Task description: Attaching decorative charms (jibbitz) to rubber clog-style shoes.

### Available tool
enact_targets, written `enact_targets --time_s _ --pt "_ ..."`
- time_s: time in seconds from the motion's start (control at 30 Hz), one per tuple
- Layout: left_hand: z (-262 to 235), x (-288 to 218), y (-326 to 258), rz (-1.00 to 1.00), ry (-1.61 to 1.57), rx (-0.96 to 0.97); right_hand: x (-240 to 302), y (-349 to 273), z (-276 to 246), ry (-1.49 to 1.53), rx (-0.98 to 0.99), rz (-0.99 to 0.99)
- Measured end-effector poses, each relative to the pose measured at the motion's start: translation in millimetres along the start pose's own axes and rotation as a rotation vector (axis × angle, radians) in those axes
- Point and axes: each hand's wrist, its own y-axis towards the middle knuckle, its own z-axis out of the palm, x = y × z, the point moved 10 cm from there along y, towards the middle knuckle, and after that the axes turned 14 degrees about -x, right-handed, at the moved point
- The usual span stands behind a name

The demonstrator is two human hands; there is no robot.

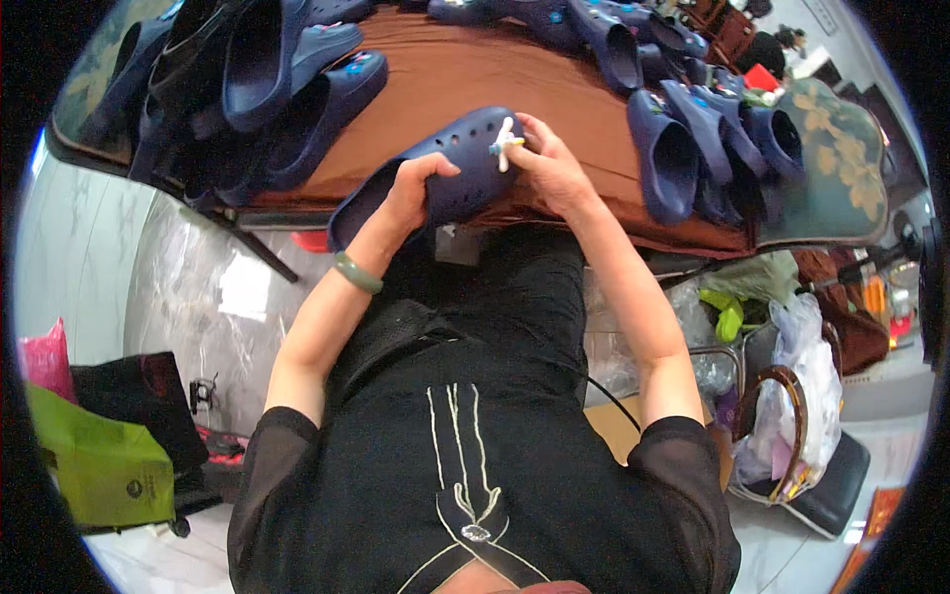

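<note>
Over the brown cloth-covered surface, the left hand grips 1 navy perforated foam clog while the right hand pinches a small white cross-shaped charm at its holes, likely needing a firm push to seat.

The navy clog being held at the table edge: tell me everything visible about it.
The navy clog is a moulded, foam-like shoe, matte dark blue, with round vent holes across its upper. It lies tilted, toe up and to the right, heel opening down-left, over the near edge of the brown-covered table. The left hand grips its side. The right hand presses a small white charm with a light blue and yellow part onto the toe area. Its sole is not visible.
</note>
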Motion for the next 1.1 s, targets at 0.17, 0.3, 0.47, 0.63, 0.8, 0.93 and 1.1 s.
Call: enact_targets --time_s 0.17,0.3,0.47,0.63,0.8,0.93,1.1 --pt "-24 -3 6 -0.014 -0.1 -0.025 5 -5 17 0.06 0.075 0.021" --pt "-26 0 13 0.013 -0.015 0.04 -3 5 11 0.01 -0.007 0.013" --pt "-38 -36 11 0.041 -0.069 -0.069 25 34 -33 -0.445 -0.215 -0.268" --pt "-73 -47 30 0.029 -0.005 -0.201 13 54 -146 -0.445 -0.496 -0.275" --pt "-81 -46 28 0.131 0.047 -0.227 -30 48 -151 -0.602 -0.5 -0.292" --pt "-71 -49 25 0.131 0.038 -0.189 -33 57 -143 -0.453 -0.463 -0.292" --pt "-86 -47 16 0.174 0.022 -0.174 -21 59 -87 -1.062 -0.325 -0.29"
